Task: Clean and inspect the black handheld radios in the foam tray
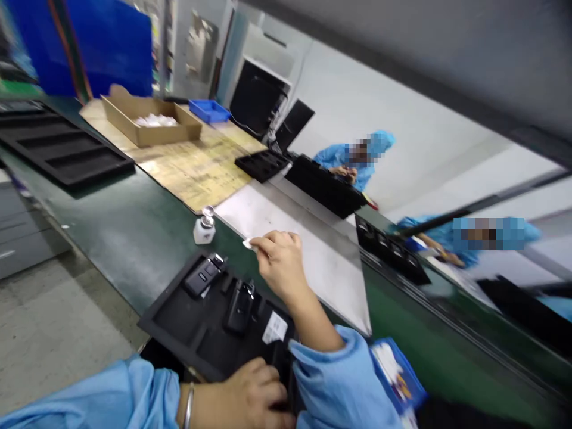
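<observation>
My right hand is raised over the far edge of the black foam tray. It pinches a small white piece, perhaps paper or cloth, between thumb and fingers. Low in the view, my left hand rests at the near side of the tray with fingers bent down; what lies under them is dark and mostly hidden. Two black handheld devices with shiny tops lie in the tray, one device at the left and another device near the middle. A white label is to their right.
A white pump bottle with a metal lid stands beyond the tray. Farther back are a cardboard box, a blue bin and a larger black tray. A blue tray sits at right. Two people work across the bench.
</observation>
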`<state>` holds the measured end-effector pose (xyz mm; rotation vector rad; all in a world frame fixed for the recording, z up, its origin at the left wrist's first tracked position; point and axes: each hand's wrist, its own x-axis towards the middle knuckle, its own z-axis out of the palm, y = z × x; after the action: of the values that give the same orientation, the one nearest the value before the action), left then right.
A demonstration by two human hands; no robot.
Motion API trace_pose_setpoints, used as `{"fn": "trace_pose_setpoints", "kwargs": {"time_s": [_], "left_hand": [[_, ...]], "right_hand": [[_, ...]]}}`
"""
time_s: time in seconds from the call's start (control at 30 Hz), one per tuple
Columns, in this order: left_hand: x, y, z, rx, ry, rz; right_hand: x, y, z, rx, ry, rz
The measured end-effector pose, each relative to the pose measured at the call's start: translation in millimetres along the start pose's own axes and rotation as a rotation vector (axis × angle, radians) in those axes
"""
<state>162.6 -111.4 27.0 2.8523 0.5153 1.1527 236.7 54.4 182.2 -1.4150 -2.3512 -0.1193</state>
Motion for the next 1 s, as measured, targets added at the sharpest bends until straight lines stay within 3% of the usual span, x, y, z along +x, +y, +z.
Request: {"fn": "trace_pose_setpoints", "kwargs": {"time_s": [0.1, 0.2, 0.27, 0.33, 0.47, 0.57, 0.77, 1.0], "left_hand": [[-1, 8, -5.9, -0.217, 0.058, -0.065], [1, 5, -13.1, -0.283, 0.037, -0.078], [2, 3, -16.0, -0.305, 0.029, -0.077], [2, 2, -17.2, -0.318, 0.04, -0.075], [2, 3, -17.6, -0.332, 0.069, -0.07], [4, 5, -19.0, -0.321, 0.052, -0.071], [6, 7, -19.6, -0.328, 0.043, -0.079], [7, 8, -24.0, -0.291, 0.025, -0.084]], "right_hand": [[-96, 32, -39, 0.137, 0.015, 0.021], [-189, 46, -57, 0.256, -0.048, 0.162], [-232, 42, -59, 0.301, -0.055, 0.214], [-256, 32, -56, 0.308, -0.049, 0.207], [-264, 15, -44, 0.259, -0.058, 0.09], [-259, 16, -36, 0.216, -0.078, 0.03], [-255, 25, -37, 0.184, -0.138, -0.022], [-256, 18, -37, 0.203, -0.128, -0.016]]}}
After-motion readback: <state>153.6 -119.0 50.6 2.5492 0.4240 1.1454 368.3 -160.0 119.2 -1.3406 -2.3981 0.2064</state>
